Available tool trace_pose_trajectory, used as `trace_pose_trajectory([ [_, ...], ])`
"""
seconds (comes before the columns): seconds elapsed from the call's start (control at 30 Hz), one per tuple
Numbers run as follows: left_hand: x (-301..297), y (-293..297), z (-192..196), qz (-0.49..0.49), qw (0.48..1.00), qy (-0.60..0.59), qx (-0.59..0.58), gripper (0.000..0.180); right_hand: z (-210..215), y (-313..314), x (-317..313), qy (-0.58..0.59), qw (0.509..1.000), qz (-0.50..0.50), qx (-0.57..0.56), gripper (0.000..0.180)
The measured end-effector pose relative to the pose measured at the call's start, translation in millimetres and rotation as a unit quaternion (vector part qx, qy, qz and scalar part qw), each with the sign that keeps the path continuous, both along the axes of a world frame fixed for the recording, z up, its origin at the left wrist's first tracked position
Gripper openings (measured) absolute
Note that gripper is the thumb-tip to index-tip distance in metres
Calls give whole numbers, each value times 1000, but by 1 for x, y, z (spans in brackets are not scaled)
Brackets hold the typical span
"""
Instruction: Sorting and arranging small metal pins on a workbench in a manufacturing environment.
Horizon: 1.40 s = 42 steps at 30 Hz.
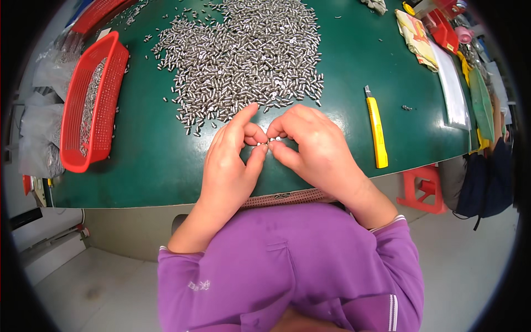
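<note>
A broad heap of small, silvery metal parts, short and pin-like, covers the middle of the green table. Just in front of its near edge my two hands meet, fingertips almost touching. Thumb and forefinger of my left hand pinch a small metal part, its middle finger raised toward the heap. My right hand also pinches small metal parts between thumb and fingers, their bright ends showing at the tips. The fingers cover most of these pieces, so their exact shape is hard to make out.
A red plastic basket holding more metal parts stands at the left. On the right of the green table lies a yellow utility knife. Bags and a red bin crowd the far right. A red stool stands below the table edge.
</note>
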State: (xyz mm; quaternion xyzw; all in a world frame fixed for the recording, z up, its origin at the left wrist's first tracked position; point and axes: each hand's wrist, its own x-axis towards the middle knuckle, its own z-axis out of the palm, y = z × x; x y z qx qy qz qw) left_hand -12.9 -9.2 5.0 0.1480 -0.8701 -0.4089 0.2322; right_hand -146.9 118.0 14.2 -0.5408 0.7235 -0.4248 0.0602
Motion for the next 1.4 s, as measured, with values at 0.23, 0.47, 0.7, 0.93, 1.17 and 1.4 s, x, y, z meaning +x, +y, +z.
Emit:
trace_pose_trajectory([
  [0.23, 0, 2, -5, 11, 1000, 18, -7, 79, 1, -1, 5, 7, 999, -28, 19, 18],
  [0.47, 0, 1, -5, -3, 1000, 13, -14, 81, 0, 0, 1, -1, 1000, -13, 14, 18],
  [0.7, 1, 2, -6, 4, 1000, 23, -20, 84, 1, -2, 3, -9, 1000, -21, 18, 17],
  [0.93, 0, 3, -4, 13, 1000, 21, -12, 84, 2, -4, 6, 12, 999, -39, 24, 15],
  [1.17, 1, 3, -4, 20, 999, 23, -19, 77, 3, -3, 4, -9, 999, -25, 19, 14],
  [1.4, 0, 2, -2, 18, 999, 17, -21, 72, 2, -2, 1, -36, 999, -21, 24, 14],
])
